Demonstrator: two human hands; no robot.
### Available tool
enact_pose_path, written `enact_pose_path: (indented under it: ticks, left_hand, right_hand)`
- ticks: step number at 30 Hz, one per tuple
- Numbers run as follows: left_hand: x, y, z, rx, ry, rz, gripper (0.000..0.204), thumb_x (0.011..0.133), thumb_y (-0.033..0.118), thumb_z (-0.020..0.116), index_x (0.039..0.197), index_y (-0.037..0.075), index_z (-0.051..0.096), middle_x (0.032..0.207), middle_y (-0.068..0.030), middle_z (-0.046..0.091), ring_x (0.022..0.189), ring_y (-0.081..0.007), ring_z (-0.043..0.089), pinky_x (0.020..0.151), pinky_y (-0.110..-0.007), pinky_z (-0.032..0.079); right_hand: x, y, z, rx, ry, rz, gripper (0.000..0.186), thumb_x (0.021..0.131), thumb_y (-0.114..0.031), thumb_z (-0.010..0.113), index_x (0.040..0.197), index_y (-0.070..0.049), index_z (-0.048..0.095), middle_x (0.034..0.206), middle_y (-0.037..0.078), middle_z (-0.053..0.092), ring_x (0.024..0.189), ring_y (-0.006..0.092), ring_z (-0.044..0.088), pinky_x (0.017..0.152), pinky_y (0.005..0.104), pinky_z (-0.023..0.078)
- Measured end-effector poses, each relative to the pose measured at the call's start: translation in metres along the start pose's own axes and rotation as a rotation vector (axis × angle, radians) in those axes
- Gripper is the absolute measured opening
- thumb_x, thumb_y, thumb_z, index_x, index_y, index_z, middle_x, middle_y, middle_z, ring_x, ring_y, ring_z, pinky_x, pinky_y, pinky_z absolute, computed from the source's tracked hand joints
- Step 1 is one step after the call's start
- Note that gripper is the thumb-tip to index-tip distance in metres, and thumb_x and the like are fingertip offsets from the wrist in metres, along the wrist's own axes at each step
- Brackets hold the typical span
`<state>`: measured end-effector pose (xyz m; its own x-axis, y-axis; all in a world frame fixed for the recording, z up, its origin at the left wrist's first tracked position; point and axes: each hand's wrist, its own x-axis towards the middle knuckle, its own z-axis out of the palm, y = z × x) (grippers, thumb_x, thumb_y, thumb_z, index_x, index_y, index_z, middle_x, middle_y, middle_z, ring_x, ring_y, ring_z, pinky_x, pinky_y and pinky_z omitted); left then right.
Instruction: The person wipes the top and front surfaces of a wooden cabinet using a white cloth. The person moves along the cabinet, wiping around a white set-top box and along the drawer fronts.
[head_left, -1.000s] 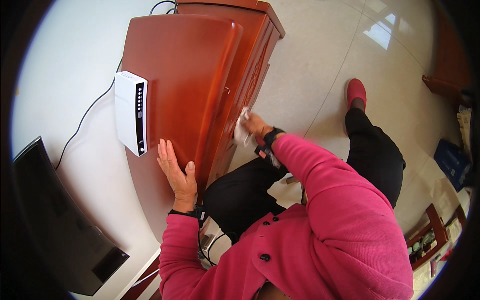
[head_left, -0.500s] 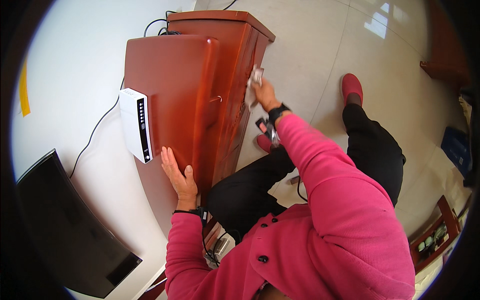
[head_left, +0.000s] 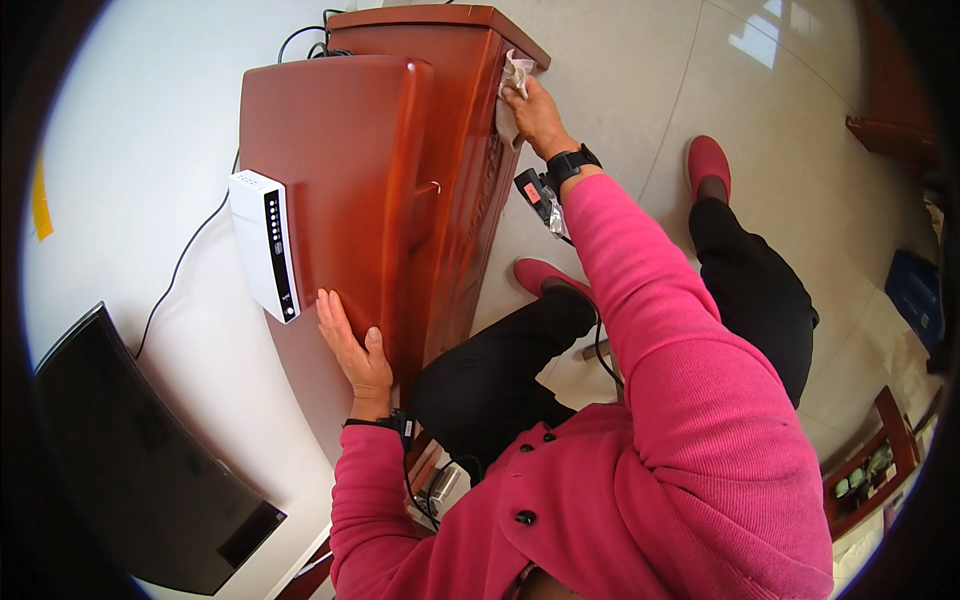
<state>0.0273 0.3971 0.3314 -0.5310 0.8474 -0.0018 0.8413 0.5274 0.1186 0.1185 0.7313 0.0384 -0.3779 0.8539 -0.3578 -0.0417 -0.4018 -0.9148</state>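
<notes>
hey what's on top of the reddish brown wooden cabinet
A black-fronted white box sits on the cabinet, the left hand rests near it, and dark cables show at the far end. The surface directly under the box and palm is covered, so I can't see it.

I can read no lettering from here. The white box (head_left: pixel 252 240) carries a black strip (head_left: pixel 278 240) with small pale marks, too tiny for me; right of the box, 1 orange label (head_left: pixel 531 193) on a black module (head_left: pixel 524 178) stays illegible.
</notes>
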Motion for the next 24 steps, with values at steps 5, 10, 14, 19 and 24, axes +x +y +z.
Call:
enact_pose_path:
  ticks: [5, 10, 14, 19, 24]
  left_hand:
    - [0.000, 0.000, 0.000, -0.011, 0.001, 0.004, 0.078, 0.100, 0.056, 0.040, 0.154, 0.000, 0.031, 0.162, -0.0213, 0.026, 0.151, -0.0391, 0.021, 0.120, -0.056, 0.012]
    - [0.001, 0.001, 0.000, -0.025, 0.004, 0.001, 0.077, 0.101, 0.055, 0.040, 0.154, 0.001, 0.031, 0.162, -0.0204, 0.027, 0.151, -0.0388, 0.021, 0.120, -0.057, 0.012]
    - [0.000, 0.003, -0.001, -0.025, -0.001, -0.010, 0.076, 0.101, 0.055, 0.041, 0.154, 0.001, 0.032, 0.162, -0.0195, 0.027, 0.151, -0.0383, 0.021, 0.120, -0.057, 0.012]
    - [-0.001, 0.002, 0.000, -0.028, 0.000, -0.024, 0.075, 0.100, 0.054, 0.042, 0.154, 0.002, 0.032, 0.162, -0.0190, 0.027, 0.151, -0.0380, 0.021, 0.120, -0.058, 0.012]
    - [-0.001, 0.000, 0.000, -0.030, 0.005, -0.012, 0.075, 0.100, 0.054, 0.043, 0.154, 0.003, 0.032, 0.162, -0.0189, 0.028, 0.151, -0.0375, 0.021, 0.120, -0.058, 0.012]
  right_hand:
    - [-0.009, 0.003, 0.002, -0.149, 0.088, -0.067, 0.022, 0.097, -0.018, 0.063, 0.117, -0.007, 0.061, 0.101, 0.011, 0.070, 0.092, 0.0220, 0.064, 0.086, 0.0340, 0.050]
    - [-0.027, 0.016, 0.009, -0.305, 0.263, -0.257, 0.017, 0.088, -0.007, 0.065, 0.104, -0.005, 0.061, 0.094, 0.024, 0.067, 0.090, 0.0461, 0.062, 0.077, 0.0451, 0.051]
    - [-0.063, 0.043, 0.022, -0.437, 0.233, -0.192, 0.015, 0.088, -0.005, 0.059, 0.102, -0.005, 0.062, 0.092, 0.025, 0.067, 0.091, 0.0482, 0.062, 0.077, 0.0493, 0.051]
    - [-0.131, 0.104, 0.047, -0.293, 0.051, -0.048, 0.019, 0.086, -0.008, 0.061, 0.104, -0.006, 0.066, 0.097, 0.025, 0.067, 0.096, 0.0476, 0.062, 0.081, 0.0494, 0.052]
    - [-0.158, 0.156, 0.063, -0.312, -0.262, 0.225, 0.024, 0.086, -0.016, 0.064, 0.105, -0.002, 0.066, 0.100, 0.027, 0.069, 0.099, 0.0446, 0.065, 0.085, 0.0480, 0.053]
